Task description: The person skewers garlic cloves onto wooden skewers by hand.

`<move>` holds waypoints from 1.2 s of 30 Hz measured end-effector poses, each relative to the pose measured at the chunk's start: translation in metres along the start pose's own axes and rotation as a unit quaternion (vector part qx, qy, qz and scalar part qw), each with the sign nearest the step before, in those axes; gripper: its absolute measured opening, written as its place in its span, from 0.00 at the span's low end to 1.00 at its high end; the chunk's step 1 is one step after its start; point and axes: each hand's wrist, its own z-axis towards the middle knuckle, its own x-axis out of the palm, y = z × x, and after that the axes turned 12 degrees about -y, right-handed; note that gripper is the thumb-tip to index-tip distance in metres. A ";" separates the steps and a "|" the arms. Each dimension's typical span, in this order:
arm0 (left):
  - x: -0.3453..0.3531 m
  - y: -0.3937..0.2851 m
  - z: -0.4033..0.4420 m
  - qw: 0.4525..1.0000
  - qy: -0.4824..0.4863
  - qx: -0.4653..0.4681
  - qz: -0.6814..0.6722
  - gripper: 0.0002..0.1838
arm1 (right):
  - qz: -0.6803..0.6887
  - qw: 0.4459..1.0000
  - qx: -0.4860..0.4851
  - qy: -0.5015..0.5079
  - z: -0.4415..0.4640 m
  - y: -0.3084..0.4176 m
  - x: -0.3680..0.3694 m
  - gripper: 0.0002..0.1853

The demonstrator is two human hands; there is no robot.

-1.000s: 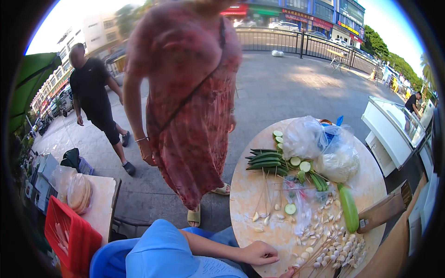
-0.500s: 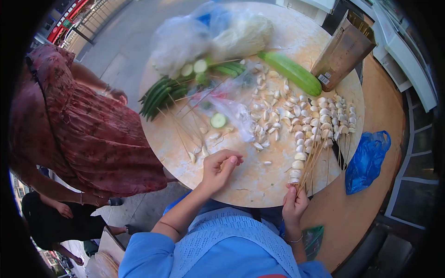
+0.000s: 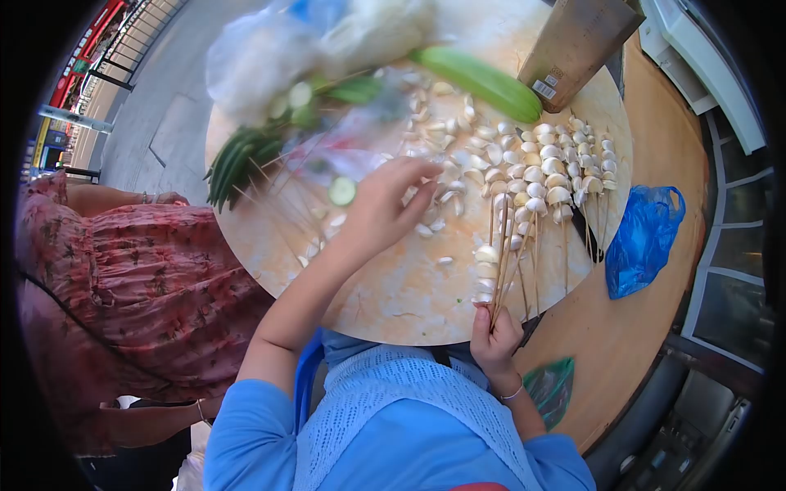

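My left hand (image 3: 385, 209) hovers palm down at the left edge of a pile of peeled garlic cloves (image 3: 475, 155), thumb and fingers apart, with nothing visibly held. My right hand (image 3: 496, 342), at the near edge of the round table (image 3: 393, 307), is closed around the lower ends of several wooden skewers (image 3: 501, 270). Garlic cloves (image 3: 485, 270) are threaded on one of these; the others in the hand look bare. Just beyond, filled garlic skewers (image 3: 585, 159) lie side by side, their bare ends pointing toward me.
A long green squash (image 3: 479, 78) lies beside a cardboard box (image 3: 573, 53). Green vegetable skewers (image 3: 246, 159), a cut round slice (image 3: 342, 191) and plastic bags (image 3: 262, 61) occupy the left side. A blue bag (image 3: 647, 237) sits at right. A person in a red dress (image 3: 147, 303) stands at left.
My left hand has moved forward from the near side of the table to the garlic pile, its fingers opening out. My right hand keeps holding the skewers. The view has shifted.
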 end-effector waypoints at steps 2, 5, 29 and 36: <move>0.009 -0.001 0.009 0.993 0.099 0.058 0.031 0.13 | -0.004 1.000 0.015 0.001 0.003 0.005 -0.002 0.05; 0.020 -0.004 0.013 0.959 0.164 0.195 0.126 0.14 | -0.011 1.000 0.024 0.002 0.010 0.011 -0.004 0.05; -0.018 -0.002 -0.023 0.631 -0.170 -0.521 -0.549 0.10 | 0.066 0.942 0.240 0.225 0.045 0.075 -0.003 0.09; -0.022 0.001 -0.024 0.616 -0.180 -0.518 -0.566 0.09 | 0.048 0.941 0.242 0.231 0.050 0.081 0.000 0.08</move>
